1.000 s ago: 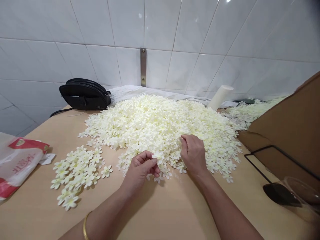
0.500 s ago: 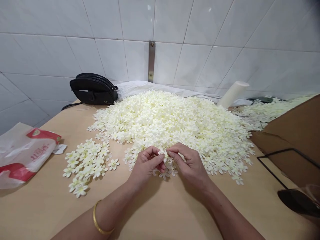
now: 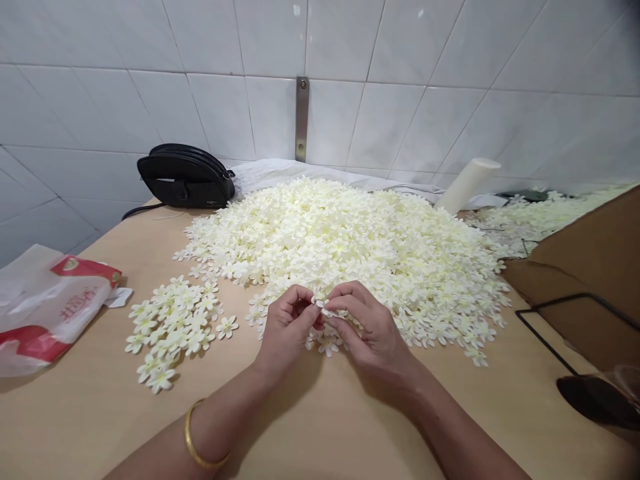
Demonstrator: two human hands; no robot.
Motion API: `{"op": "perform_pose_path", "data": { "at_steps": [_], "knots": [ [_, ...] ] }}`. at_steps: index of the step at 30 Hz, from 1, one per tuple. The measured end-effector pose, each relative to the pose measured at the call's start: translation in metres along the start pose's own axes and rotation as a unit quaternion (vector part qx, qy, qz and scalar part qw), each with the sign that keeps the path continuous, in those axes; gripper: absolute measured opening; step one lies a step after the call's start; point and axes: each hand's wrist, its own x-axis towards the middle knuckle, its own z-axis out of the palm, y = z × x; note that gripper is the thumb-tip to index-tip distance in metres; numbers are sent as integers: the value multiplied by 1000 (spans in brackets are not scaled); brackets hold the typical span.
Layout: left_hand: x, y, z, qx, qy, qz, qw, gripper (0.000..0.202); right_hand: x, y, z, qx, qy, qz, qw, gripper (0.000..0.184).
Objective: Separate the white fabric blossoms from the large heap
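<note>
Your left hand (image 3: 287,327) and right hand (image 3: 367,327) meet at the near edge of the big flower pile (image 3: 345,247), fingers of both clamped on one small flower (image 3: 325,308). A smaller flower group (image 3: 173,327), plastic bag (image 3: 45,307) and black pouch (image 3: 185,177) lie left on the tabletop (image 3: 320,427).

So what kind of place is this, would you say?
Probably a small craft workshop or home workroom. A big heap of cream fabric flowers covers a wooden table against a white tiled wall, and both hands pinch one flower at the heap's edge.

black bag (image 3: 186,176), plastic bag (image 3: 47,303), cardboard box (image 3: 590,273)
</note>
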Motion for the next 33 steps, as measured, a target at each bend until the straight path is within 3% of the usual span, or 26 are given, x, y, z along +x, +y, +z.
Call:
{"op": "perform_pose_path", "data": {
  "at_steps": [4, 7, 11, 14, 18, 25, 30, 33],
  "knots": [
    [0, 1, 1, -6, -19, -16, 1000, 13, 0, 1, -2, 1, 19, 41, 999, 13],
    [0, 2, 2, -4, -32, -35, 999, 16, 2, 6, -12, 20, 79, 116, 990, 12],
    [0, 1, 2, 1, -57, -52, 997, 18, 6, 24, -27, 71, 178, 192, 962, 18],
    [0, -2, 4, -1, -73, -58, 996, 18, 9, 39, -33, 177, 213, 215, 936, 21],
    [-1, -4, 7, -13, -62, -58, 996, 19, 10, 45, -31, 309, 212, 226, 899, 24],
    [0, -4, 7, -3, -75, -65, 995, 18, 10, 42, -29, 384, 221, 240, 864, 32],
    [-2, -3, 8, -26, -86, -92, 992, 16, 10, 37, -23, 393, 214, 257, 857, 36],
    [-2, -3, 9, -41, -91, -104, 990, 16, 10, 35, -21, 367, 203, 263, 869, 37]
  ]
}}
